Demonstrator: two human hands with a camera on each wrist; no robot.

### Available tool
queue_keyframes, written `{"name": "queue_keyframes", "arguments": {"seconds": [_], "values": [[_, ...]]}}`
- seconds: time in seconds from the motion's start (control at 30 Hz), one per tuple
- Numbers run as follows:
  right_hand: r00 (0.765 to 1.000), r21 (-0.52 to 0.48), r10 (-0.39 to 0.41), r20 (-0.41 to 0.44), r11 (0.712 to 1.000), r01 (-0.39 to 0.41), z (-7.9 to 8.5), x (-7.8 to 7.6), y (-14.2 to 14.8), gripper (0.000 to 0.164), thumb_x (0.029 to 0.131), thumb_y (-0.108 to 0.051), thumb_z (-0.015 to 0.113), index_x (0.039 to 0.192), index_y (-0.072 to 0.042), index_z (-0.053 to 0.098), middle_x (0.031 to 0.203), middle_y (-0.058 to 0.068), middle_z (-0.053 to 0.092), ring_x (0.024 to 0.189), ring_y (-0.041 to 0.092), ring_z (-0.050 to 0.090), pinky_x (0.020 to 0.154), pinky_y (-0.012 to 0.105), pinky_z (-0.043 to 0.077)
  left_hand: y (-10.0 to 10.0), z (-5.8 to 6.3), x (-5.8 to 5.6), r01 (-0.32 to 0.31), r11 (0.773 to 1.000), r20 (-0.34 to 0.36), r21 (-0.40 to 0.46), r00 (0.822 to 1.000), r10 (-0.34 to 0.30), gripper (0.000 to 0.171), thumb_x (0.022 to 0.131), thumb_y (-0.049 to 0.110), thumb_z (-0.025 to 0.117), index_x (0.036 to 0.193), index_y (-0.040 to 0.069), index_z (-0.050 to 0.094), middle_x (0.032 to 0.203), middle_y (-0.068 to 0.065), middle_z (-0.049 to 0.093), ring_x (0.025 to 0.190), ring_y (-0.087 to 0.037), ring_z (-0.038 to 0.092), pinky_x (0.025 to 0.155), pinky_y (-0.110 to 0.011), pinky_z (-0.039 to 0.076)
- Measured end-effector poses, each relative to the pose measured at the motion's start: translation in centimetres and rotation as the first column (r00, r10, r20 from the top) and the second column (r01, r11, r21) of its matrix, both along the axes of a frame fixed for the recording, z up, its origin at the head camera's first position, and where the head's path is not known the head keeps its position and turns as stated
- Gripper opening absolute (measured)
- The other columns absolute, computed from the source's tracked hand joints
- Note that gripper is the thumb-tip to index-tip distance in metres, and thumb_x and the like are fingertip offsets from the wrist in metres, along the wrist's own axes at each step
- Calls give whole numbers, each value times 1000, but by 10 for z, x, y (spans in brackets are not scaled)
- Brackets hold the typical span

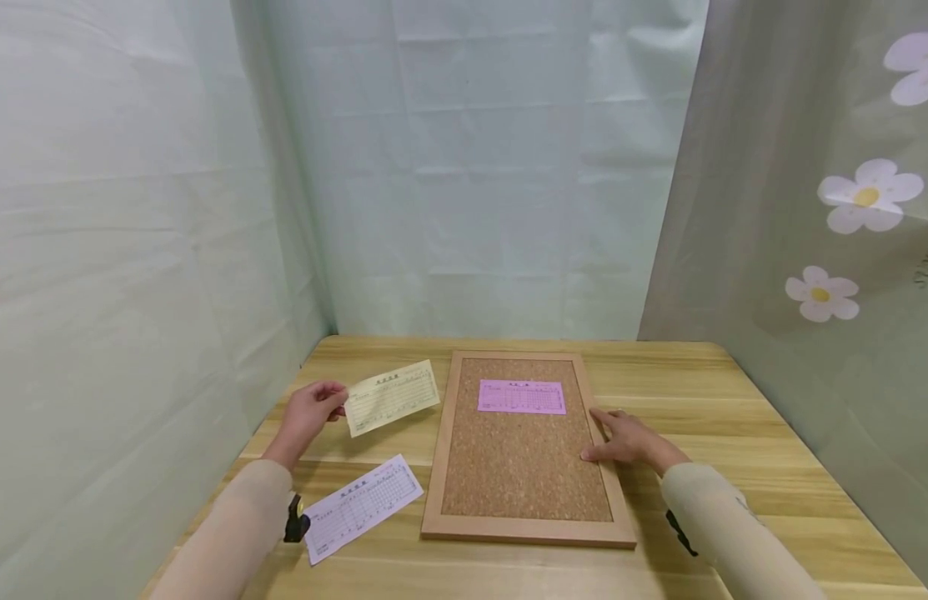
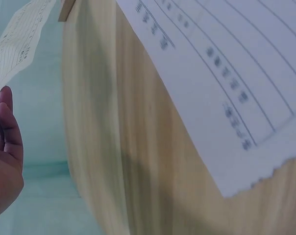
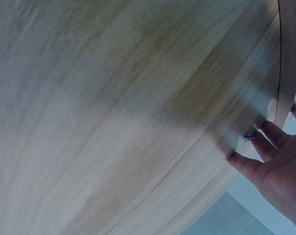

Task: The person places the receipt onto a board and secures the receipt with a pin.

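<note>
My left hand (image 1: pixel 313 412) pinches a pale yellow printed slip (image 1: pixel 392 398) by its left end, raised above the table. In the left wrist view the fingers (image 2: pixel 8 125) hold that slip at the far left. A corkboard (image 1: pixel 527 475) with a wooden frame lies flat, and a pink-purple printed slip (image 1: pixel 521 397) lies on its upper part. My right hand (image 1: pixel 624 437) rests at the board's right edge, thumb over the frame onto the cork. Beside its fingertips in the right wrist view is a tiny purple-blue item (image 3: pixel 249 136), too small to identify.
A pale lilac printed slip (image 1: pixel 364 508) lies on the wooden table (image 1: pixel 696 392), left of the board and near my left wrist. Light green curtains (image 1: pixel 479 183) hang behind and along both sides, with white flowers (image 1: pixel 822 293) on the right one.
</note>
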State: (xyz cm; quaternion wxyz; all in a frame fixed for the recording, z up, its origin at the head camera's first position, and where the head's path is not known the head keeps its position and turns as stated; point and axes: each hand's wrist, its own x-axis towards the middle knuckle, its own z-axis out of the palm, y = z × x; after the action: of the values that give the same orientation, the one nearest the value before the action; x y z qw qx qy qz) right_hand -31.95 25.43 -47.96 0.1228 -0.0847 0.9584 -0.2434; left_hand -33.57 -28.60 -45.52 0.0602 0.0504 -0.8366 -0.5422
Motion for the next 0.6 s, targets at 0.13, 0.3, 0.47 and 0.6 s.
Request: {"name": "queue_keyframes", "arguments": {"seconds": [0.13, 0.3, 0.47, 0.6], "values": [[1000, -3, -1, 0, 1000, 1, 0, 0, 0, 103, 78, -53, 80, 154, -3, 32, 148, 36, 31, 134, 56, 31, 102, 68, 31, 7, 4, -2, 25, 999, -14, 37, 1000, -25, 31, 101, 15, 60, 121, -8, 60, 98, -14, 66, 76, -12, 65, 69, -26, 53], [1000, 2, 10, -3, 1000, -10, -1, -2, 0, 103, 79, -53, 79, 154, -3, 31, 149, 35, 31, 135, 56, 30, 103, 67, 31, 18, 9, -6, 51, 998, -19, 43, 999, -50, 30, 101, 16, 60, 120, -7, 61, 99, -14, 66, 78, -15, 65, 72, -29, 54], [1000, 6, 11, 0, 1000, -11, 1, -3, 1, 103, 79, -53, 79, 155, -3, 30, 149, 35, 30, 135, 55, 29, 104, 67, 30, 30, 13, -10, 74, 996, -8, 49, 997, -74, 29, 101, 17, 59, 121, -4, 61, 103, -14, 66, 84, -20, 65, 73, -29, 53], [1000, 3, 7, -1, 1000, -7, 0, -3, 1, 103, 79, -53, 79, 155, -4, 31, 150, 35, 30, 136, 55, 29, 104, 67, 29, 41, 14, -13, 97, 993, -15, 72, 995, -97, 29, 101, 16, 60, 120, -6, 61, 100, -13, 66, 79, -17, 64, 75, -33, 53]]}}
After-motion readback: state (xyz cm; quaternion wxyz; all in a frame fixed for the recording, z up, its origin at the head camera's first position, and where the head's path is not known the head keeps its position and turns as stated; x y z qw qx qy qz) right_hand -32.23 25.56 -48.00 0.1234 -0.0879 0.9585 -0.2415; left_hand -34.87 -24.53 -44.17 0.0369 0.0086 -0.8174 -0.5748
